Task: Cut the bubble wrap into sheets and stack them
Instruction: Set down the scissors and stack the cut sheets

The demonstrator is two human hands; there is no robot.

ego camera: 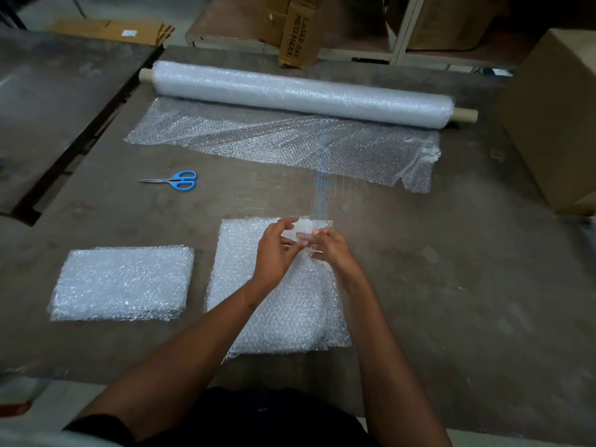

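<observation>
Now, over on the left of the desk [419, 285] sits a finished stack of sheets [124, 283], squared up and lying flat. Just beyond it the blue-handled scissors [175, 180] lie closed and untouched, well apart from both hands. Moving to the centre, a second pile of sheets [245, 285] lies in front of the person, and this is where the action is. The left hand [274, 253] hovers above the pile's far edge, fingers [285, 225] pinched on a raised fold of bubble wrap [301, 229]. Right beside it, the right hand [329, 250] grips the same fold, its fingers [304, 243] curled narrow around the film, the two hands almost touching. It looks like the top sheet is being separated or straightened before it settles on the pile. To do that well, she or he should keep the pinch light so the bubbles survive, draw the hands apart to flatten the crease, then line the corners up with the sheets beneath. At the back, running off to the right, the roll [303, 91] rests on its cardboard core with a loose, ragged-edged length [283, 146] unrolled toward the person, ready for another cut. A large cardboard box [554, 124] stands at the far right.
</observation>
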